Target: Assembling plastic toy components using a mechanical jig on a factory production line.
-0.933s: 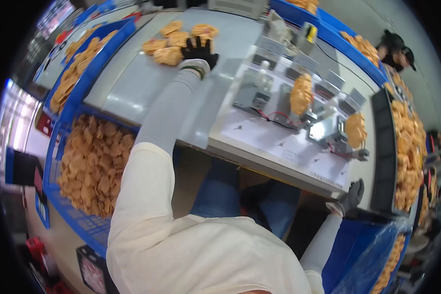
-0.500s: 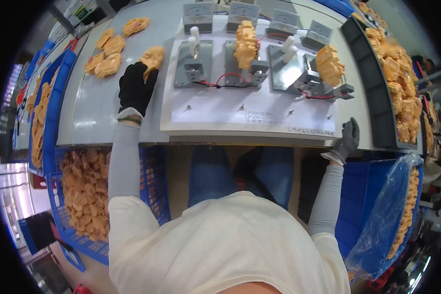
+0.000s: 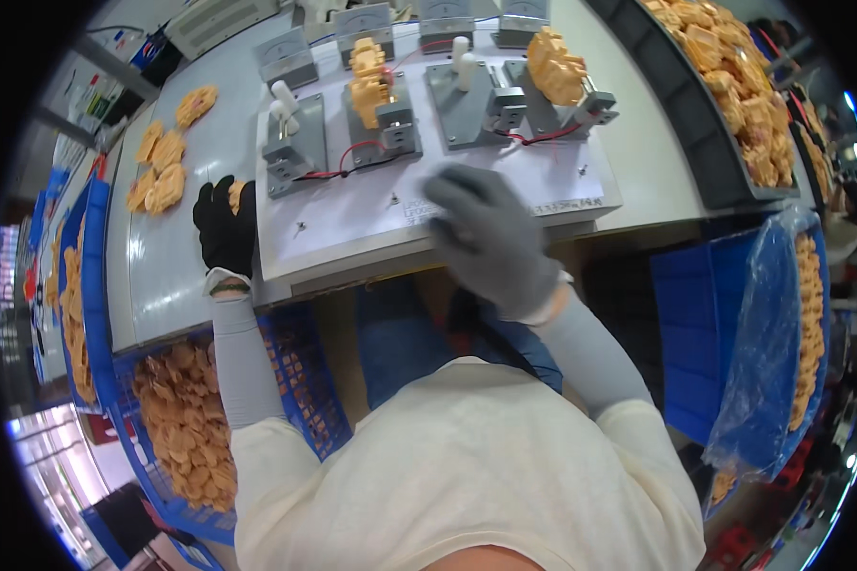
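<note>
My left hand [image 3: 225,228], in a black glove, rests on the bench beside the test board's left edge. Its fingers close round an orange-tan moulded part [image 3: 236,196], mostly hidden by the glove. Above the front of the white test board [image 3: 352,228] is my right hand [image 3: 495,238], grey-gloved and smeared by motion, so its fingers do not read clearly. Two orange moulded parts sit in the board's fixtures: one second from left [image 3: 368,88], one at far right [image 3: 556,68]. The other two fixtures, with white-handled clamps [image 3: 284,105], carry no part.
Several orange parts [image 3: 167,186] lie on the bench to the left. Dial meters [image 3: 364,30] line the board's back. A dark crate [image 3: 671,114] heaped with parts stands at right. Blue baskets [image 3: 305,381] and a blue bin [image 3: 690,333] sit below the bench edge.
My right hand has swung left from the board's right side to over its front. My left hand has drawn the orange part nearer to me. The whole view has turned and shifted.
</note>
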### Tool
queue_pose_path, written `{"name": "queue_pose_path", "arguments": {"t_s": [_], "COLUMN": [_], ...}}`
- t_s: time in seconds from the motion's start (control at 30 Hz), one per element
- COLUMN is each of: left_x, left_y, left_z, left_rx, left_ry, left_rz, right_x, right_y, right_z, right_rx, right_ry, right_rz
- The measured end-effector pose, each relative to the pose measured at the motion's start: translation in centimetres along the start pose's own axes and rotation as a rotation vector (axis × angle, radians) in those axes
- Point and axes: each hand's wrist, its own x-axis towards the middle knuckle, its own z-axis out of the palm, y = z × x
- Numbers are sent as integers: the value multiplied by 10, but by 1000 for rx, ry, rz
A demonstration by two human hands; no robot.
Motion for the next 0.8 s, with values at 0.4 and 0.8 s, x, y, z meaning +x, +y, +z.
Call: {"name": "queue_pose_path", "arguments": {"t_s": [0.4,0.8], "left_x": [-36,-3], "left_y": [-12,27], "left_z": [-36,-38], "left_rx": [-207,148], "left_ry": [253,-319], "left_rz": [-151,-341], "right_x": [21,11], "right_y": [3,3], "right_z": [35,28], "right_rx": [-35,464], "right_ry": [-89,-128], "right_rz": [-177,347]}}
